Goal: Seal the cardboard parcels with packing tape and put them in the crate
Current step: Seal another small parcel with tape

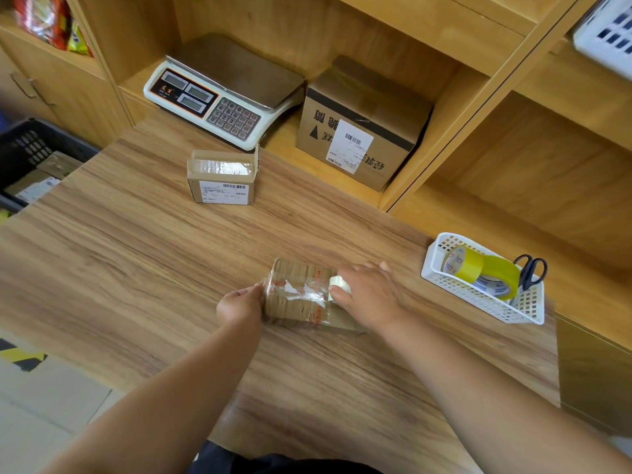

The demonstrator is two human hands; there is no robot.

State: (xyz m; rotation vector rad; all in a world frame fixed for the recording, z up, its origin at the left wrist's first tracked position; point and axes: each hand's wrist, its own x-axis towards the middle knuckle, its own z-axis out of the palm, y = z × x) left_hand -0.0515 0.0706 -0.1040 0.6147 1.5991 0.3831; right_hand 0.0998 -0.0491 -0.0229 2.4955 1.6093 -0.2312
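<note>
A small cardboard parcel with red print lies on the wooden table in front of me, a shiny strip of clear tape across its top. My left hand grips the parcel's left end. My right hand holds a roll of clear packing tape on top of the parcel's right part. A second taped parcel with a white label stands farther back. A black crate with parcels inside sits off the table's left edge.
A white weighing scale and a bigger labelled cardboard box stand on the shelf at the back. At the right, a white basket holds yellow tape rolls and black scissors. Wooden shelving surrounds the table.
</note>
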